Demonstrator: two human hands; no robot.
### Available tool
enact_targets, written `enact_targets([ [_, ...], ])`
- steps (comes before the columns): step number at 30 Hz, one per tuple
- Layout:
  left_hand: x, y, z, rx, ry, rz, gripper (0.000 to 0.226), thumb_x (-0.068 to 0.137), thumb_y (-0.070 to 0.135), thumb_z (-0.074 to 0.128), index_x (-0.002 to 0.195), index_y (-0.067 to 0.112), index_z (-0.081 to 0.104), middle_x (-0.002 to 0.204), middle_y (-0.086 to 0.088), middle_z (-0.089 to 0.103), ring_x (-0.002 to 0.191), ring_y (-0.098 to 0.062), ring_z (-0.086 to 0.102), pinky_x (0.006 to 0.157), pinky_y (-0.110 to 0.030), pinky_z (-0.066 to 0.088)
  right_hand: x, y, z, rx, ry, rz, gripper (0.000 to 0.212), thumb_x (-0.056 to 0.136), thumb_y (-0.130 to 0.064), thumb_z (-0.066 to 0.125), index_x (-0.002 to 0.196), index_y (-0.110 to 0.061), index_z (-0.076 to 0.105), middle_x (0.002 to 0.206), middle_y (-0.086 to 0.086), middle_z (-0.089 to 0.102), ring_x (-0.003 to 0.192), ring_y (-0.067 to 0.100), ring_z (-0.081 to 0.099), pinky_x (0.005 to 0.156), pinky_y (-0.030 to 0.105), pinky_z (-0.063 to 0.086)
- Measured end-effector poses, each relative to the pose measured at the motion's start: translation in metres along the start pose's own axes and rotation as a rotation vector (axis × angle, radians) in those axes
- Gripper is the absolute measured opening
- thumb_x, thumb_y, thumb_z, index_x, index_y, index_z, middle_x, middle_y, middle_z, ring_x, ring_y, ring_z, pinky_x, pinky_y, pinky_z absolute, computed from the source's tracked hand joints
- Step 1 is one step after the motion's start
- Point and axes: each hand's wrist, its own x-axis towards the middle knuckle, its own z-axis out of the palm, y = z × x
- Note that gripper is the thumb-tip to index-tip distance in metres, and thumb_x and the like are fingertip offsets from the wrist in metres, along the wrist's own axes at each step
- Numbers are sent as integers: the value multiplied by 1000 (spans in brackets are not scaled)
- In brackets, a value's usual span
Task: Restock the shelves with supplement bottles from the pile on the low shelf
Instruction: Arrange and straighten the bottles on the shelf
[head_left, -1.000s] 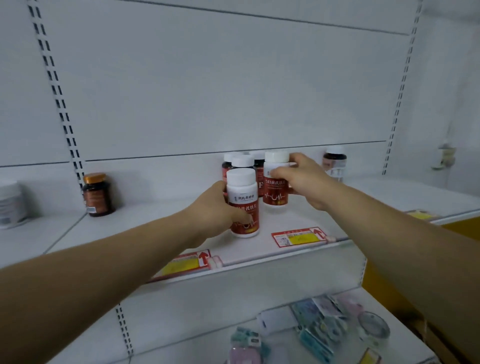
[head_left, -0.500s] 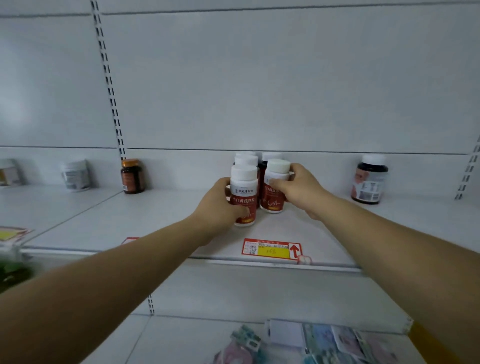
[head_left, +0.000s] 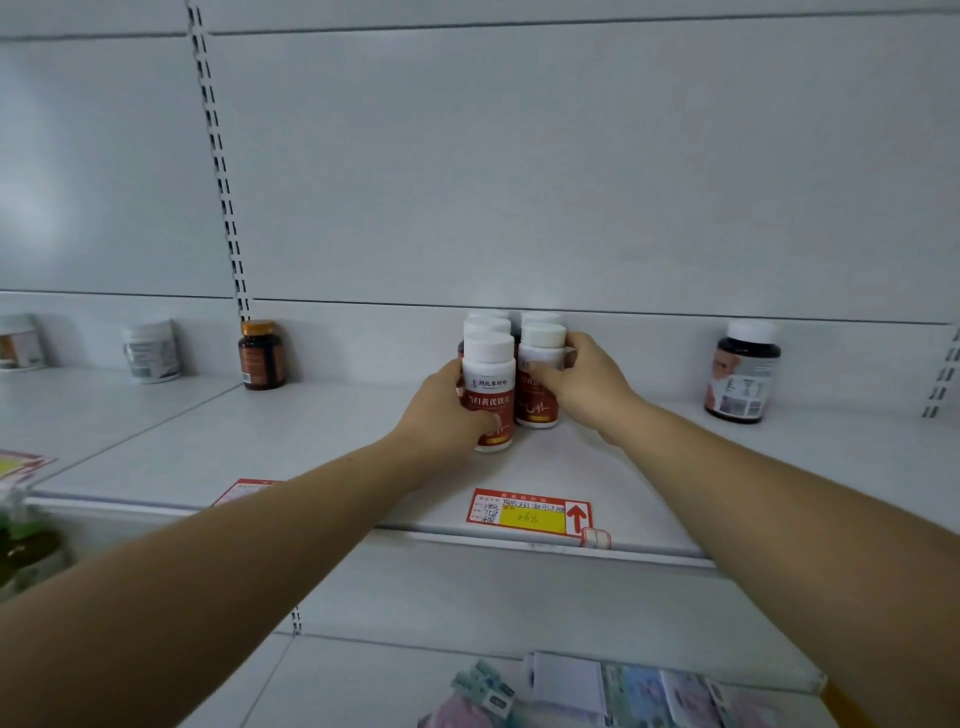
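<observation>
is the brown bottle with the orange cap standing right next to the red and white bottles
No, the orange-capped bottle stands apart, well to the left of the red and white bottles, with bare shelf between them.

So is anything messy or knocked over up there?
Nothing stands out. The red-label bottles stand upright in two tidy rows, with the left hand and right hand each holding a front one. The dark bottle and amber bottle also stand upright.

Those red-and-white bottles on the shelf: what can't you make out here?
Head view only:
- Rear bottles: hidden behind the front bottle gripped by the left hand; count unclear.
- Right bottle: label partly covered by the right hand.
- Price tag: writing too small.
- Low-shelf items: blurred, cut off by the bottom edge.
</observation>
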Motion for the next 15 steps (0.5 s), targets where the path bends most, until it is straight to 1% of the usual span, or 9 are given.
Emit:
enact_targets([
  [1,1,0,1,-1,1,0,48,79,7,69,105,36,42,83,29,51,70,14,50,54,-4,34,1,1,0,4,-15,9,57,80,-36,71,131,-26,48,123,-2,61,109,18,59,96,42,47],
  [3,2,-1,1,1,8,-2,48,78,7,69,105,36,42,83,27,51,71,12,50,56,-5,34,2,4,-1,7,-36,24,59,77,-27,72,131,-27,47,120,-3,62,106,17,60,92,38,48],
  [5,3,-3,1,-12,23,-18,48,77,5,68,105,34,42,84,25,50,74,9,50,60,-11,36,2,6,-1,4,-34,17,59,76,-21,72,130,-26,47,117,-4,63,104,17,60,86,33,47],
  [8,5,-5,2,-27,44,-51,49,77,3,67,108,32,42,86,24,49,77,6,49,69,-21,39,4,7,1,-5,-35,-1,60,77,-21,73,130,-27,45,118,-4,61,105,18,58,86,33,46],
  [11,5,-5,2,-29,45,-54,50,77,3,66,115,29,46,86,24,50,77,6,50,64,-17,38,5,6,1,-25,-54,-1,62,78,-23,72,132,-26,44,120,-2,61,106,19,58,87,33,45],
  [15,6,-4,0,-31,41,-58,55,76,3,68,123,25,48,87,24,50,78,5,51,70,-22,40,5,5,-1,-28,-62,-8,60,77,-21,72,131,-26,46,118,-3,61,105,19,58,86,33,45],
])
